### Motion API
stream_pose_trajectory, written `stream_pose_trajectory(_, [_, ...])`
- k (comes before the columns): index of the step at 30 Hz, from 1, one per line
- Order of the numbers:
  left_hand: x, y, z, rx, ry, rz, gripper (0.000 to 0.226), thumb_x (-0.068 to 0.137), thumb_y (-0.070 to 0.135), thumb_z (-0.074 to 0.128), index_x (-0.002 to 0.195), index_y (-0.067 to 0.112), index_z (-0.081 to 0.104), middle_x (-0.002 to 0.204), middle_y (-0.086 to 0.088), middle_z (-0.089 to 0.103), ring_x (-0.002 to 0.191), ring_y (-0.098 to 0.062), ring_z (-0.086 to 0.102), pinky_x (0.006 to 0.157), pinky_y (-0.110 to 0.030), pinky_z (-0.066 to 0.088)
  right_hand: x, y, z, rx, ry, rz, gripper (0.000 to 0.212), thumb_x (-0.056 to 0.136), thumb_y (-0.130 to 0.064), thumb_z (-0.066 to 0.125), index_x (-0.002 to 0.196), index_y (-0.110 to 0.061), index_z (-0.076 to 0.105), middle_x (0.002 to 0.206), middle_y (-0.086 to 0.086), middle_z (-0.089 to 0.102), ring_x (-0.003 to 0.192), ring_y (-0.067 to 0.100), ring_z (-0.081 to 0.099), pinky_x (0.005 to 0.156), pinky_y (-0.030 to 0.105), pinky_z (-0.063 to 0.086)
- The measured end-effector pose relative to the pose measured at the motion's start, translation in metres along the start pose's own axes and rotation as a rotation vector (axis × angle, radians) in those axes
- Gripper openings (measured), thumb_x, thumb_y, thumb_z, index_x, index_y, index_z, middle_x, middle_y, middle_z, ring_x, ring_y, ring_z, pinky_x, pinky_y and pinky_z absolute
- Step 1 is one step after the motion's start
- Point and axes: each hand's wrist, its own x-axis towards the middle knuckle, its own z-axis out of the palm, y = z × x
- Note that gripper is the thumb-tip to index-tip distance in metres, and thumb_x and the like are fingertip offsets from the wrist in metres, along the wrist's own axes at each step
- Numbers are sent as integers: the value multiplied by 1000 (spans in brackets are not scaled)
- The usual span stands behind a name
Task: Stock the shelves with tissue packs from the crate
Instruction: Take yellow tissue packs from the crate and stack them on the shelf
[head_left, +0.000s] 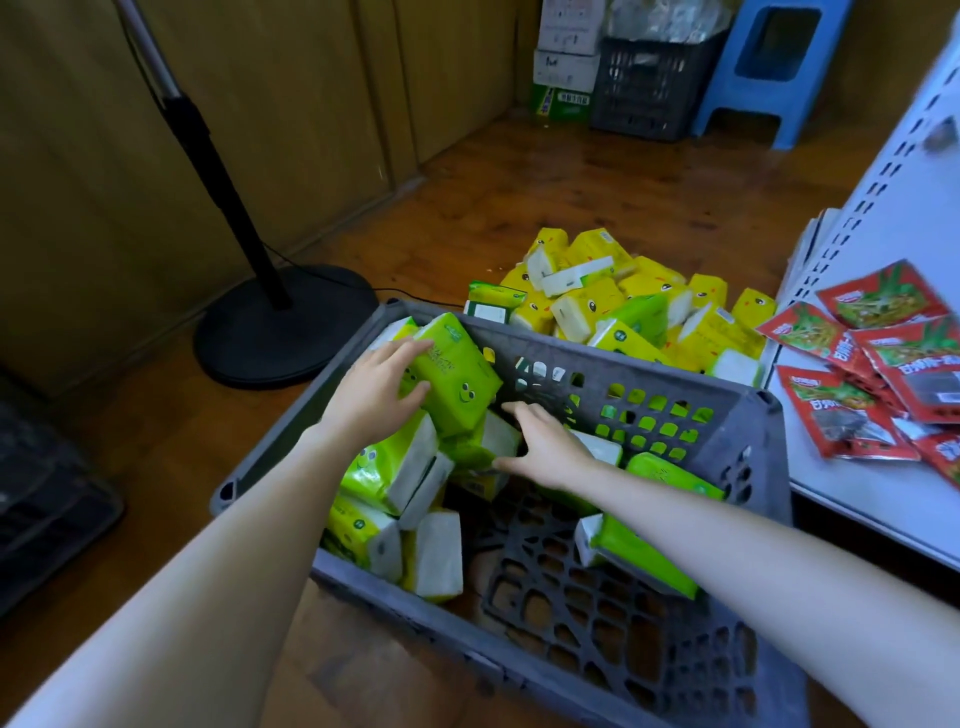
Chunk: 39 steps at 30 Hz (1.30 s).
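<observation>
Far L, a black stand base (285, 325) is sitting on the wooden floor (156, 441), pole leaning up to the top L corner. L hand (374, 395) is gripping a green tissue pack (457, 374), fingers curled over its top edge w/ thumb wrapping the near side; the pack is tilting against the far-L corner of the grey crate (675, 395), above the other packs. More green and white packs (389, 467) are lying jumbled along the crate's L side, w/ the mesh bottom showing bare in the middle. R hand (545, 447) is reaching into the crate's centre, fingers spread wide and holding nothing; can't tell if it is touching the packs under it. Behind the crate a heap of yellow packs (623, 306) is lying on the floor. Far R, a white shelf (857, 499) is carrying red snack packets (872, 364), overlapping one another.
</observation>
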Motion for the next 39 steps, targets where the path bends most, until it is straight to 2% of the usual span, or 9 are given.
stream_pose_trajectory(7, [1, 0, 1, -30, 45, 4, 45, 94, 23, 53, 138, 20, 44, 143, 0, 45, 132, -20, 40, 101, -32, 35, 13, -6, 12, -1, -10, 36, 92, 75, -37, 74, 146, -11, 21, 147, 10, 31, 133, 30, 29, 107, 36, 29])
stream_pose_trajectory(18, [4, 2, -4, 51, 99, -4, 41, 96, 24, 48, 136, 15, 49, 142, 3, 46, 122, -19, 50, 92, -32, 43, 11, -9, 13, 33, 34, 7, 61, 71, -30, 75, 119, -11, 45, 118, 9, 47, 112, 27, 45, 85, 36, 39])
stream_pose_trajectory(23, [5, 0, -5, 70, 115, -4, 40, 96, 22, 47, 135, 14, 50, 141, 3, 47, 120, -19, 52, 89, -33, 45, -10, -1, -3, 136, 43, 26, 53, 69, -35, 78, 107, -18, 46, 104, -3, 43, 99, 20, 48, 79, 35, 43])
stream_pose_trajectory(26, [6, -5, -5, 72, 125, -28, 41, 96, 22, 47, 136, 12, 49, 141, 2, 47, 111, -22, 57, 87, -31, 44, -26, 7, -19, 152, 26, 39, 43, 71, -37, 76, 95, -21, 45, 101, 0, 50, 91, 19, 50, 69, 31, 40])
stream_pose_trajectory(29, [5, -13, -4, 72, 133, -85, 42, 97, 22, 46, 137, 10, 48, 143, 1, 45, 114, -24, 55, 90, -31, 42, -43, 15, -34, 114, -46, 43, 43, 70, -41, 77, 91, -19, 47, 96, 1, 57, 86, 19, 55, 68, 32, 42])
stream_pose_trajectory(32, [6, -16, -3, 67, 120, -113, 42, 97, 22, 46, 137, 11, 48, 143, 2, 45, 109, -25, 57, 88, -32, 42, -59, 16, -49, 6, -172, 2, 43, 70, -44, 76, 85, -19, 44, 75, -7, 45, 67, 10, 42, 58, 28, 32])
stream_pose_trajectory(34, [8, -14, -1, 58, 105, -112, 41, 96, 21, 46, 136, 10, 49, 143, 1, 46, 108, -26, 58, 87, -32, 42, -67, 14, -54, -75, -308, -14, 43, 69, -48, 76, 79, -25, 40, 70, -9, 41, 64, 9, 38, 57, 29, 31])
stream_pose_trajectory(37, [9, -11, 2, 54, 86, -116, 41, 96, 20, 47, 135, 9, 50, 142, -1, 46, 113, -26, 56, 90, -34, 42, -75, 10, -50, -194, -541, -32, 44, 69, -50, 75, 94, -26, 47, 82, -9, 49, 77, 12, 48, 66, 27, 41])
stream_pose_trajectory(39, [9, -11, 3, 55, 84, -123, 41, 96, 20, 47, 135, 9, 50, 142, -1, 46, 113, -26, 55, 89, -35, 43, -75, 10, -46, -229, -637, -22, 60, 71, -54, 73, 116, -23, 49, 105, -6, 57, 99, 16, 55, 85, 29, 48])
